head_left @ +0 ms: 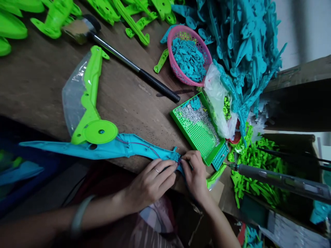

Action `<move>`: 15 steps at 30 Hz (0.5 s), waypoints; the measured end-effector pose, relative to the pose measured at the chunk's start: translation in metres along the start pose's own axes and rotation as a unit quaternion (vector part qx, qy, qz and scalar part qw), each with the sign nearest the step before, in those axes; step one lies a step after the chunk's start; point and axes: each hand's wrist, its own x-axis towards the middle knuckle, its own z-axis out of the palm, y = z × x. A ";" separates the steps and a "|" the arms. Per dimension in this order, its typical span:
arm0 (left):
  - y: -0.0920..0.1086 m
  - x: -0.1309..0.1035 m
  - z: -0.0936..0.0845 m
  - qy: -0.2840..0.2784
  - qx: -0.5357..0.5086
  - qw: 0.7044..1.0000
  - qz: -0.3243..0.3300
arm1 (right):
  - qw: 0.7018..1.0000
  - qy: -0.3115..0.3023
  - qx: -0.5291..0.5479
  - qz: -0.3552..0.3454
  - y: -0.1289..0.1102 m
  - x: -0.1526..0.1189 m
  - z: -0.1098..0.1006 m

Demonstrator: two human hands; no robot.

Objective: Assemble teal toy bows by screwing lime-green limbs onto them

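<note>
The blue shell [121,151] lay along the edge of the table [129,117], one end pinched in the grip of left hand [152,184] and right hand [194,172]; it seemed light, stiff (perhaps crackable), best held mid-length.

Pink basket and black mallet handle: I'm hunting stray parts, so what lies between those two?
A small bright-green plastic piece lies between the black mallet handle and the pink basket, as the head view shows.

Head view down onto table [129,103]
</note>
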 end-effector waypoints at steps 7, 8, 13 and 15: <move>0.005 0.012 -0.006 -0.041 0.060 0.997 0.016 | 0.996 -0.066 -0.018 -0.057 -0.005 0.042 -0.055; 0.008 0.015 -0.003 -0.053 0.077 0.995 0.029 | 0.996 -0.028 -0.068 -0.043 -0.005 0.064 -0.070; 0.023 0.022 0.006 -0.048 0.152 0.983 0.096 | 0.927 0.044 -0.304 0.217 0.010 0.175 -0.125; 0.016 0.021 -0.017 -0.017 0.152 0.980 0.124 | 0.934 0.025 -0.283 0.215 0.017 0.198 -0.129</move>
